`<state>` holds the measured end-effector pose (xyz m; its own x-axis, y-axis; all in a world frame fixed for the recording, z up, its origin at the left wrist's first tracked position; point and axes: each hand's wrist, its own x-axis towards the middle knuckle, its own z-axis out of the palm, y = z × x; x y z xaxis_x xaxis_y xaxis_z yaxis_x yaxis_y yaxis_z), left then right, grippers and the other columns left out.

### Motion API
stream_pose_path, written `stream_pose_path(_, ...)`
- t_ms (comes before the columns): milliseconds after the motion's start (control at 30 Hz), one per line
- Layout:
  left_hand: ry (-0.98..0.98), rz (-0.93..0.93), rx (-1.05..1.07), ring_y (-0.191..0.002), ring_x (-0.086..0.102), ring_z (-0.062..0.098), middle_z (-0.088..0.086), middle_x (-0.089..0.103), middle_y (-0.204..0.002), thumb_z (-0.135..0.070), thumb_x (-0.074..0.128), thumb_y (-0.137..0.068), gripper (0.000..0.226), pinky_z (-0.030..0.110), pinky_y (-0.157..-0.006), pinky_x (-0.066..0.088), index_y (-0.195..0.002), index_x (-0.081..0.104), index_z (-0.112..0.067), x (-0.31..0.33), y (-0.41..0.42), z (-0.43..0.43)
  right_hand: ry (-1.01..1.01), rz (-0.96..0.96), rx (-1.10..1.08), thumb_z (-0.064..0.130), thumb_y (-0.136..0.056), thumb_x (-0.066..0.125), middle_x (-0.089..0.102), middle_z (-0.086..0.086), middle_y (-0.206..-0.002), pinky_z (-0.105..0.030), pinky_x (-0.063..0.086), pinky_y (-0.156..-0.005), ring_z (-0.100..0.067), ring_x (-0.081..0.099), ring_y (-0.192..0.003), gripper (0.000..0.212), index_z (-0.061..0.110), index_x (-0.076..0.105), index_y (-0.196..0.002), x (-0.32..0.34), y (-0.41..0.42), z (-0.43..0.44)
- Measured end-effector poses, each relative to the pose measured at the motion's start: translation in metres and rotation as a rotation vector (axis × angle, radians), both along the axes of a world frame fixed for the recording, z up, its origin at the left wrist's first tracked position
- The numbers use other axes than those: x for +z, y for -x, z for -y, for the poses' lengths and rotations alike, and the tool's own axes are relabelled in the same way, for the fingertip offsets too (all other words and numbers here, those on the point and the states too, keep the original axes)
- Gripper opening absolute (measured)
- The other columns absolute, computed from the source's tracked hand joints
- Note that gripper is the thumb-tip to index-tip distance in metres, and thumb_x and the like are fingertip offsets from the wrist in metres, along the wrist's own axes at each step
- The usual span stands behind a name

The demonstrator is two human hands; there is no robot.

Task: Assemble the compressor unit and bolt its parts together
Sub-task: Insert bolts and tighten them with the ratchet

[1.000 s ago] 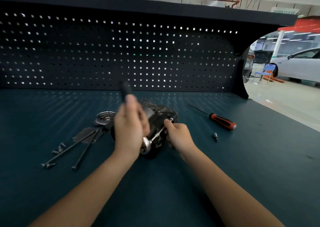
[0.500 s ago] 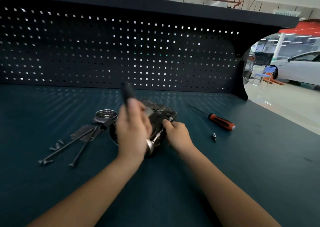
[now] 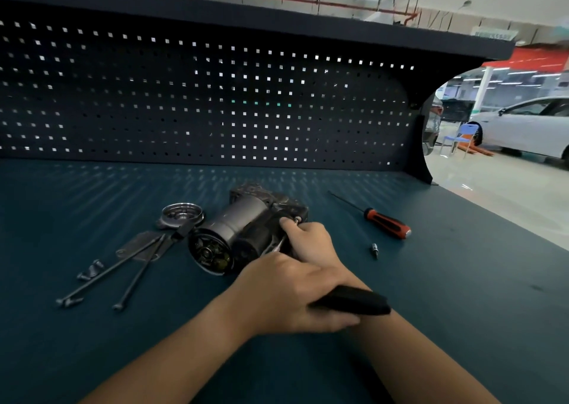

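**Ratchet swings round on the compressor bolt**

Spare long bolts (image 3: 107,276) wait at left. The compressor unit (image 3: 246,231) lies on the worktop (image 3: 431,280). The left hand (image 3: 286,296) grips the ratchet handle (image 3: 354,303), now swept down across the other wrist instead of upright. The right hand (image 3: 311,240) pinches at the bolt head (image 3: 297,219), likely steadying the tool.

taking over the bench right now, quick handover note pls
Left hand grips the ratchet by its black handle, crossed over the right forearm.
Right hand pinches the ratchet's drive end at a bolt on the compressor, which lies on the bench.
Done: that bolt is in place.
Left: probably finish tightening it; two long bolts, small screws, plate and round cover lie loose to its left.
Screwdriver and bit lie to the right.
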<state>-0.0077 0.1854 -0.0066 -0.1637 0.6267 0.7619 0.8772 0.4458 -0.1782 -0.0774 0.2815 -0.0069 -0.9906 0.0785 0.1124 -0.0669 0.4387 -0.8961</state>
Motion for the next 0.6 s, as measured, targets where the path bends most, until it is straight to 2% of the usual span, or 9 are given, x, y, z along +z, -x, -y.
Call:
stream_pose_path(67, -0.257, 0.108, 0.003, -0.054, 0.062, 0.013, -0.004, 0.066, -0.067, -0.054, 0.042, -0.089, 0.038, 0.024, -0.046, 0.048, -0.097, 0.057, -0.021, 0.001, -0.001, 0.001, -0.095, 0.021, 0.047, 0.024, -0.091, 0.051, 0.056, -0.005, -0.068, -0.027, 0.036, -0.057, -0.022, 0.052, -0.072, 0.033, 0.001, 0.063, -0.072, 0.001, 0.001, 0.001)
stream_pose_path(100, -0.506, 0.262, -0.036, -0.054, 0.059, 0.006, -0.008, 0.064, -0.071, -0.054, 0.041, -0.089, 0.033, 0.019, -0.049, 0.046, -0.095, 0.050, -0.023, 0.005, -0.001, 0.001, -0.125, 0.007, 0.060, 0.020, -0.092, 0.050, 0.057, -0.005, -0.072, -0.024, 0.037, -0.056, -0.022, 0.053, -0.074, 0.029, -0.002, 0.064, -0.080, 0.000, 0.002, 0.001)
stream_pose_path(167, -1.084, 0.596, -0.131, -0.041, 0.044, -0.001, -0.011, 0.053, -0.053, -0.045, 0.039, -0.091, 0.022, 0.012, -0.042, 0.036, -0.085, 0.041, -0.024, 0.014, 0.004, 0.005, -0.115, -0.018, 0.019, 0.021, -0.092, 0.047, 0.045, -0.001, -0.057, -0.028, 0.032, -0.050, -0.018, 0.044, -0.057, 0.039, 0.003, 0.051, -0.057, -0.001, 0.004, 0.001)
stream_pose_path(233, -1.552, 0.830, -0.141, -0.033, 0.030, 0.001, -0.010, 0.036, -0.039, -0.044, 0.031, -0.098, 0.030, 0.014, -0.035, 0.028, -0.079, 0.038, -0.022, 0.020, 0.016, 0.018, -0.087, -0.041, -0.039, 0.023, -0.091, 0.045, 0.035, 0.000, -0.049, -0.028, 0.027, -0.047, -0.015, 0.034, -0.048, 0.048, 0.011, 0.032, -0.047, -0.002, 0.005, 0.004)
stream_pose_path(300, -1.893, 1.052, -0.243, -0.031, 0.026, 0.005, -0.012, 0.028, -0.038, -0.050, 0.029, -0.097, 0.038, 0.016, -0.033, 0.025, -0.076, 0.039, -0.021, 0.023, 0.027, 0.032, -0.055, -0.060, -0.047, 0.024, -0.091, 0.045, 0.030, 0.002, -0.047, -0.030, 0.024, -0.047, -0.015, 0.029, -0.046, 0.049, 0.013, 0.026, -0.047, -0.004, 0.006, 0.006)
stream_pose_path(333, -1.955, 1.117, -0.289, -0.030, 0.025, 0.006, -0.011, 0.027, -0.039, -0.051, 0.030, -0.096, 0.039, 0.015, -0.033, 0.024, -0.075, 0.040, -0.021, 0.025, 0.030, 0.036, -0.035, -0.071, -0.045, 0.025, -0.091, 0.046, 0.029, 0.002, -0.047, -0.030, 0.023, -0.048, -0.015, 0.028, -0.046, 0.050, 0.014, 0.024, -0.047, -0.004, 0.005, 0.007)
stream_pose_path(400, -1.801, 1.062, -0.243, -0.031, 0.025, 0.006, -0.011, 0.027, -0.041, -0.048, 0.027, -0.098, 0.036, 0.015, -0.034, 0.026, -0.080, 0.044, -0.021, 0.026, 0.029, 0.036, -0.004, -0.066, -0.042, 0.026, -0.091, 0.046, 0.025, 0.004, -0.047, -0.030, 0.020, -0.048, -0.014, 0.024, -0.046, 0.050, 0.016, 0.022, -0.048, -0.007, 0.005, 0.007)
stream_pose_path(500, -1.279, 0.804, -0.204, -0.035, 0.030, -0.001, -0.009, 0.037, -0.040, -0.041, 0.033, -0.098, 0.022, 0.013, -0.036, 0.028, -0.089, 0.049, -0.027, 0.025, 0.014, 0.020, 0.013, -0.055, -0.058, 0.027, -0.090, 0.048, 0.026, 0.004, -0.046, -0.029, 0.020, -0.047, -0.013, 0.025, -0.045, 0.050, 0.016, 0.024, -0.047, -0.008, 0.006, 0.006)
stream_pose_path(600, -0.637, 0.582, -0.220, -0.056, 0.054, -0.006, -0.017, 0.062, -0.077, -0.058, 0.042, -0.088, 0.037, 0.007, -0.052, 0.041, -0.103, 0.050, -0.025, 0.015, 0.000, 0.013, 0.015, -0.064, 0.010, 0.019, -0.090, 0.051, 0.041, 0.006, -0.050, -0.025, 0.034, -0.053, -0.011, 0.042, -0.053, 0.043, 0.018, 0.035, -0.051, -0.009, 0.005, -0.003)
